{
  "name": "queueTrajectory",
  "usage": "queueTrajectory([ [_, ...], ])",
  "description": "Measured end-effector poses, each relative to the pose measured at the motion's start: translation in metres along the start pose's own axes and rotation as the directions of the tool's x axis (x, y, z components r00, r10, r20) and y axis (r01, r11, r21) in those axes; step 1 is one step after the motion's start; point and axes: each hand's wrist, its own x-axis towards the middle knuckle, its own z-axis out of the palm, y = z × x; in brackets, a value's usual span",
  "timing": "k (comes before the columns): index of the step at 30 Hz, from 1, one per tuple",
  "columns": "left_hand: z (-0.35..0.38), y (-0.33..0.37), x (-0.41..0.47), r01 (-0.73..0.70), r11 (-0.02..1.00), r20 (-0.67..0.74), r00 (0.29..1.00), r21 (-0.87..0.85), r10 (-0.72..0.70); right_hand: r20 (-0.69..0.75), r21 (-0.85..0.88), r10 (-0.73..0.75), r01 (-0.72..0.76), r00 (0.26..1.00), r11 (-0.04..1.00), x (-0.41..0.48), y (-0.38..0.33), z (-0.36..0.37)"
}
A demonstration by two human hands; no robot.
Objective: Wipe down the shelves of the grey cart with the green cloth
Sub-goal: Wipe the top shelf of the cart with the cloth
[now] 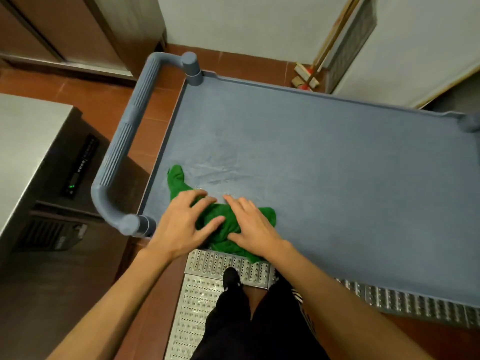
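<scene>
Left hand (181, 224) and right hand (255, 229), fingers spread, press the green cloth (267, 215) at the shelf (324, 165)'s near edge, lower centre; open shelf extends right.

The flat, low-rimmed top shelf (324, 157) of the grey plastic cart is seen from above. One crumpled green cloth (231, 222) is spread on it beneath the fingers (194, 194), with a tail left beyond the fingertips.

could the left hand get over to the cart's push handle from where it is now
Probably yes: the left hand rests on the green cloth at the left end of the shelf, and the handle stands just past that rim with nothing between them.
</scene>
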Motion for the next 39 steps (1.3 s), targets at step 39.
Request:
queueTrajectory([
  [39, -0.057, 0.006, 0.064, 0.391, 0.917, -0.082, 0.914, -0.081, -0.398, -0.31, 0.156, 0.26, -0.221, 0.915, 0.963, 0.008, 0.032, -0.126],
])
